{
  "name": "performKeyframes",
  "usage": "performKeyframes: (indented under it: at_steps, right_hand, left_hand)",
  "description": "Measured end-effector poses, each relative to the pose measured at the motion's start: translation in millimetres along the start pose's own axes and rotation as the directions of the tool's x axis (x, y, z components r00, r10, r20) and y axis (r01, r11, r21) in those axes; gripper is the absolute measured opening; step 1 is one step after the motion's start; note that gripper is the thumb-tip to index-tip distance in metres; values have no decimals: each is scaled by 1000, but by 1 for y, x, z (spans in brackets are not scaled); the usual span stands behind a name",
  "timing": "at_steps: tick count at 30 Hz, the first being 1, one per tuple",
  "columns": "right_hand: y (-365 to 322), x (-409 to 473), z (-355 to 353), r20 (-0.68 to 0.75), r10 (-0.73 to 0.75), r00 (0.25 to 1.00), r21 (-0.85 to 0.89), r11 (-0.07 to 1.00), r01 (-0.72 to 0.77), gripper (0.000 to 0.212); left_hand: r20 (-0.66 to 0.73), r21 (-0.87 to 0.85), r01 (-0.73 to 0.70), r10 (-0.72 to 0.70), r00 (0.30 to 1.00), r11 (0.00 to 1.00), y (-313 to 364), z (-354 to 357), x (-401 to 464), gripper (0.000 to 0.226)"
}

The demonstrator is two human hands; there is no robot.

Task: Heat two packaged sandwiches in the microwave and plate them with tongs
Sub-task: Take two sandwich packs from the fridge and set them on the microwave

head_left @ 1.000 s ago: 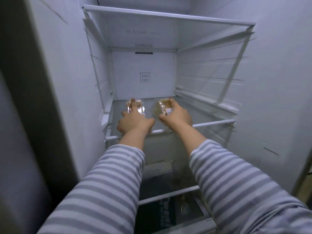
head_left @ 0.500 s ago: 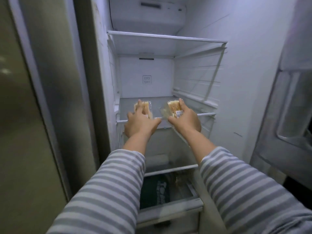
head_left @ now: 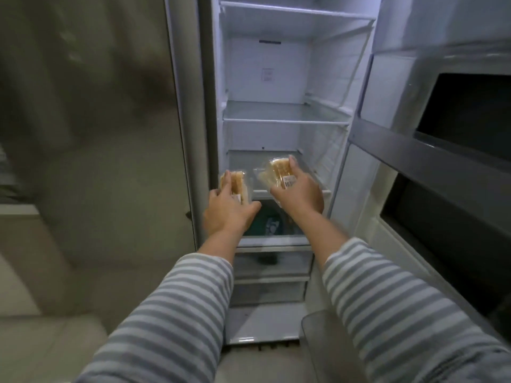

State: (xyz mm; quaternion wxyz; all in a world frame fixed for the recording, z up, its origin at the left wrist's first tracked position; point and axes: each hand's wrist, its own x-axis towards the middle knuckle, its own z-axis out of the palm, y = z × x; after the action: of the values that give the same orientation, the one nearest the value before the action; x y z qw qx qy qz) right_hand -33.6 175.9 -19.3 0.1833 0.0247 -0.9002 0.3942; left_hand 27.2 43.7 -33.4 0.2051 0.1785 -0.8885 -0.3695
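I hold two packaged sandwiches in clear plastic wrap in front of the open fridge. My left hand (head_left: pixel 228 211) grips the left sandwich (head_left: pixel 237 182) from below and behind, covering most of it. My right hand (head_left: pixel 300 196) grips the right sandwich (head_left: pixel 278 172), which bears a white price label. Both packs are in the air, clear of the glass shelf (head_left: pixel 287 121), at about the height of the lower shelf. Striped sleeves cover both forearms.
The fridge compartment (head_left: pixel 276 64) stands open with bare white shelves. A lower drawer (head_left: pixel 272 228) holds a dark green item. The open fridge door (head_left: pixel 442 161) with dark bins stands at the right. A closed steel door (head_left: pixel 96 120) fills the left.
Both hands have lifted the sandwiches off the shelf and drawn them back out of the fridge. The view has pulled back and shows the whole compartment and the door at the right.
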Motion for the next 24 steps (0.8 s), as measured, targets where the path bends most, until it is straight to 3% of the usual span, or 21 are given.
performKeyframes:
  at_steps: [4, 11, 18, 24]
  right_hand:
    - [-14, -46, 8, 79, -38, 996, -15, 999, 39, 80]
    - [-63, -107, 39, 210, -113, 971, 52, 993, 104, 77]
    - [-148, -159, 105, 306, -236, 922, 45, 971, 234, 78]
    - [-237, -203, 183, 324, -343, 882, 116, 939, 323, 80]
  left_hand:
    - [-33, 22, 57, -57, 998, 998, -28, -32, -42, 94]
    - [-215, 28, 147, -138, 967, 989, -75, -107, -82, 90]
    - [-360, 64, 264, -224, 906, 962, -156, -204, -86, 91]
    - [-454, 168, 319, -214, 865, 933, -241, -299, -68, 91]
